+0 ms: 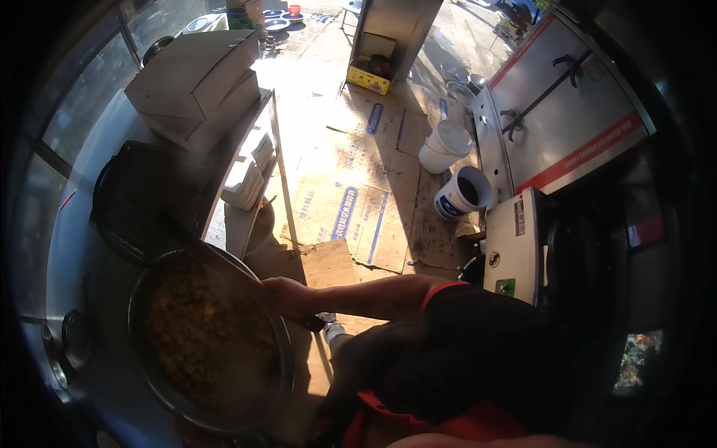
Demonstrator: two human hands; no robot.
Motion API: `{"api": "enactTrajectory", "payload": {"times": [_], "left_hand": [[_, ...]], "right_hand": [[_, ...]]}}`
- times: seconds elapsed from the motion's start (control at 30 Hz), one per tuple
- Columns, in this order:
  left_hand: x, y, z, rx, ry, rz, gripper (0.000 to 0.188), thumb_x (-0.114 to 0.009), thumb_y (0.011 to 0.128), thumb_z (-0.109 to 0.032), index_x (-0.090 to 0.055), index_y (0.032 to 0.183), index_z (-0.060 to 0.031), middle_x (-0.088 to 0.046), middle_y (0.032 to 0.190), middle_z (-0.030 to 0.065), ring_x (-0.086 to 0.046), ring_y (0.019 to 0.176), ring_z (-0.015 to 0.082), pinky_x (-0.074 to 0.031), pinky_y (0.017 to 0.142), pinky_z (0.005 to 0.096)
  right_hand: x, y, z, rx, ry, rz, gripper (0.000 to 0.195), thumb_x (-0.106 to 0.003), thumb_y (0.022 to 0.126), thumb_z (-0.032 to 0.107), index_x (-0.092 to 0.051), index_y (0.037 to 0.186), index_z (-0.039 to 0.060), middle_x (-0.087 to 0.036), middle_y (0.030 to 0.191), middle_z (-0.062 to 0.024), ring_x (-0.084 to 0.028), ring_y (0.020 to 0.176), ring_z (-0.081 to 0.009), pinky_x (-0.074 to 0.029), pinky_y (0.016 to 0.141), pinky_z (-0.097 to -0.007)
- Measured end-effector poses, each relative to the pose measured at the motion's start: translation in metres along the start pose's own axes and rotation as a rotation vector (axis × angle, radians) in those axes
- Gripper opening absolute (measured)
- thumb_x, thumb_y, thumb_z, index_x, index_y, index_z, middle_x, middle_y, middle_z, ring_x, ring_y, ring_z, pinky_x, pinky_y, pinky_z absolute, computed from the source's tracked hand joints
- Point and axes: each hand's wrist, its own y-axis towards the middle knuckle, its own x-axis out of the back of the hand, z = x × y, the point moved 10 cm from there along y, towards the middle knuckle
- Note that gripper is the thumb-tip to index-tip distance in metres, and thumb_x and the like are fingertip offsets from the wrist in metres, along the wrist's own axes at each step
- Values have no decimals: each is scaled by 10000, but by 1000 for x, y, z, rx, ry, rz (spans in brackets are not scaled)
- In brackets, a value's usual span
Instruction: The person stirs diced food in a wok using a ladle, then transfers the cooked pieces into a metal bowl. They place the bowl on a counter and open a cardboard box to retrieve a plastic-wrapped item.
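My right hand point(288, 297) is closed around the long handle of a blackened wok point(140, 201). The wok is at the left, beside and partly over the far rim of a large round metal basin point(288, 358). Chunky yellow-brown food point(207, 336) fills much of the basin, and faint steam blurs the view over it. Deep shadow hides the wok's inside. My left hand cannot be made out; a dim reddish shape shows at the basin's lower rim, too dark to identify.
Cardboard sheets point(364, 190) cover the floor. Two white plastic buckets point(445, 147) stand by a steel steaming cabinet point(566, 101) at the right. A cardboard box point(190, 78) and stacked white foam containers point(246, 173) are at the counter's far end. Strainers point(75, 339) lie at the left.
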Motion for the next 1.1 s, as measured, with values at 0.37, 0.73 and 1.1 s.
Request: {"api": "enactTrajectory", "payload": {"times": [0.37, 0.73, 1.1], "left_hand": [[-451, -133, 100, -134, 258, 643, 369, -656, 857, -200, -556, 1073, 83, -632, 977, 175, -635, 850, 284, -527, 735, 393], [-896, -540, 158, -412, 467, 1257, 283, -697, 804, -138, -605, 931, 98, -649, 837, 150, -614, 682, 216, -506, 630, 317], [-1136, -861, 256, -392, 476, 1826, 347, -641, 829, -190, -617, 1019, 99, -668, 889, 130, -616, 788, 227, -493, 723, 350]], "right_hand": [[327, -268, -90, -6, 32, -489, 432, -767, 675, 171, -625, 1052, 14, -671, 862, -103, -642, 776, -170, -515, 722, -322], [546, -779, -122, -314, -14, -1382, 519, -727, 674, 65, -558, 1159, -7, -652, 970, -97, -625, 913, -199, -495, 823, -325], [479, -959, -118, -392, 200, -2173, 392, -661, 838, 79, -504, 1195, 38, -621, 987, -88, -631, 821, -195, -541, 720, -349]]}}
